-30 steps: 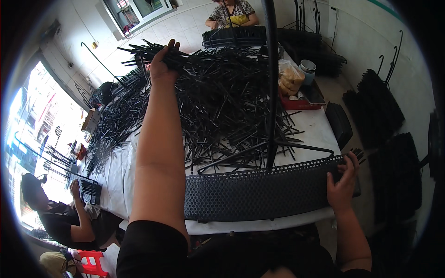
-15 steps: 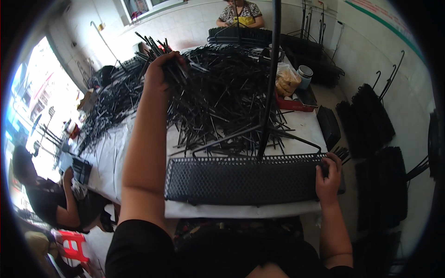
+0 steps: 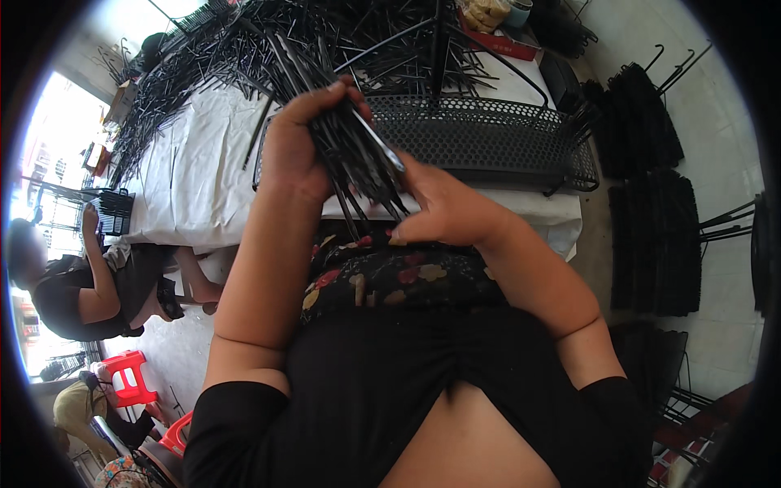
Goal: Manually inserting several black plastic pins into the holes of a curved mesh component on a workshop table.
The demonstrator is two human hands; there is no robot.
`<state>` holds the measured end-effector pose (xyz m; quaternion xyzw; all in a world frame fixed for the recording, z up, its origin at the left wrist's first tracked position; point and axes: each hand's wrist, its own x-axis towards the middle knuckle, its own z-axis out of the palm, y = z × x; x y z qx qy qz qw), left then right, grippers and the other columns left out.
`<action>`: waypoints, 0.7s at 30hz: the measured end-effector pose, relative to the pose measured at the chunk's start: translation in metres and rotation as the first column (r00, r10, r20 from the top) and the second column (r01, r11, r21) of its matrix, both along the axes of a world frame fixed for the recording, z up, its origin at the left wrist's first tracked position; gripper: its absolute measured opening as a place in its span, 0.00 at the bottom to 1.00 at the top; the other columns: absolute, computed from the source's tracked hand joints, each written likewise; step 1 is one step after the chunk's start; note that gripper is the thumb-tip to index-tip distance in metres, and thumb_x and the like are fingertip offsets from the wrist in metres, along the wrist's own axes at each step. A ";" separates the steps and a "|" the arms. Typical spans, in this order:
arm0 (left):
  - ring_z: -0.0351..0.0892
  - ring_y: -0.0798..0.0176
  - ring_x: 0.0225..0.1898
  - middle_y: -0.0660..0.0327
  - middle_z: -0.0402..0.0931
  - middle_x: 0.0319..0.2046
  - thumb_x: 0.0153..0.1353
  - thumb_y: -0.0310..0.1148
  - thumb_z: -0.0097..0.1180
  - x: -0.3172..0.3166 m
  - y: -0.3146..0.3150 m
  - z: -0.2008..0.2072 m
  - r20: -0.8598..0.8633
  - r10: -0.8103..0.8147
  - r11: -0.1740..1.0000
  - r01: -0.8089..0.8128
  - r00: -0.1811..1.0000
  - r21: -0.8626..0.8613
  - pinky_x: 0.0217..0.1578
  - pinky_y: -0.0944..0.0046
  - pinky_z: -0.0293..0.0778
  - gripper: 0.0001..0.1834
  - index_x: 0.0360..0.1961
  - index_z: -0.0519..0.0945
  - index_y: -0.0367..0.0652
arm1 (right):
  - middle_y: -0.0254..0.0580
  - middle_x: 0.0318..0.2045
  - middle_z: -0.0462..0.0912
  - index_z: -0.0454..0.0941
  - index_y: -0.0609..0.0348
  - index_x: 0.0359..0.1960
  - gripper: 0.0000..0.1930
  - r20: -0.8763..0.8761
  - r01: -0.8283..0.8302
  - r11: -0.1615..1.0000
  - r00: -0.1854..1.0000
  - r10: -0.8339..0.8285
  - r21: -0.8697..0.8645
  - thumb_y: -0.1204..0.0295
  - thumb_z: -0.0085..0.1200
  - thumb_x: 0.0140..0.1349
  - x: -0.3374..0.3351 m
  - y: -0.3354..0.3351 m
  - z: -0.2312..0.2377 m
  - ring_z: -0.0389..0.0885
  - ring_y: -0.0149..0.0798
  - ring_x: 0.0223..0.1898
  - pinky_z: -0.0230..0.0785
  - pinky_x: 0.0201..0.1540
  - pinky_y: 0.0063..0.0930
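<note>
My left hand (image 3: 305, 142) is closed round a thick bundle of thin black strips (image 3: 338, 150), held slantwise above the near edge of the table. My right hand (image 3: 443, 203) meets the lower end of the same bundle, thumb on the near side and the other fingers partly hidden among the strips. Just beyond my hands stands a long black perforated metal rack (image 3: 480, 134) with an upright pole (image 3: 439, 57). Some black strips (image 3: 582, 122) stick up at its right end.
A large heap of black strips (image 3: 203, 69) covers the far side of the white-covered table (image 3: 203, 163). Finished-looking black bristly panels (image 3: 655, 244) hang along the right wall. Another person (image 3: 98, 285) sits at the left, near a red stool (image 3: 130, 378). A red tray (image 3: 504, 45) lies at the back right.
My left hand has come back from over the heap toward me with the bundle. My right hand has left the rack's right end and joined the bundle. The view has tilted down.
</note>
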<state>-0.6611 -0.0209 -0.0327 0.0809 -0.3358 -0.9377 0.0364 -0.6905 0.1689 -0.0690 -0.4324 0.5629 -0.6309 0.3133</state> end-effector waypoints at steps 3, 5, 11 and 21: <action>0.82 0.55 0.32 0.55 0.79 0.30 0.58 0.26 0.54 0.014 0.012 -0.016 0.050 0.001 0.998 0.002 0.999 -0.065 0.35 0.57 0.81 0.13 0.44 0.74 0.34 | 0.40 0.45 0.76 0.56 0.65 0.66 0.40 0.382 -0.157 0.978 0.920 0.093 0.138 0.80 0.56 0.47 0.015 0.014 -0.019 0.76 0.30 0.41 0.70 0.47 0.23; 0.82 0.55 0.32 0.54 0.79 0.30 0.57 0.25 0.54 0.017 0.015 -0.025 0.073 -0.057 0.996 0.062 0.996 -0.069 0.36 0.53 0.80 0.15 0.46 0.72 0.34 | 0.36 0.41 0.77 0.64 0.66 0.62 0.34 0.427 -0.138 0.971 0.903 0.043 0.194 0.79 0.58 0.49 0.027 0.024 -0.031 0.75 0.25 0.36 0.71 0.42 0.19; 0.79 0.54 0.31 0.55 0.76 0.30 0.53 0.23 0.52 0.022 0.001 -0.046 0.083 -0.120 0.992 0.123 0.989 -0.027 0.36 0.51 0.78 0.18 0.48 0.69 0.38 | 0.37 0.37 0.78 0.74 0.64 0.44 0.11 0.206 -0.025 0.821 0.972 -0.113 0.570 0.69 0.49 0.68 0.052 0.071 -0.049 0.76 0.25 0.34 0.68 0.38 0.18; 0.78 0.59 0.28 0.56 0.77 0.28 0.49 0.20 0.56 0.047 0.065 -0.071 0.173 -0.326 0.905 0.360 0.929 -0.228 0.31 0.60 0.76 0.20 0.46 0.72 0.36 | 0.42 0.38 0.79 0.72 0.61 0.37 0.13 0.468 0.297 0.913 0.789 -0.399 0.279 0.65 0.40 0.72 0.050 0.080 -0.052 0.79 0.38 0.39 0.73 0.43 0.30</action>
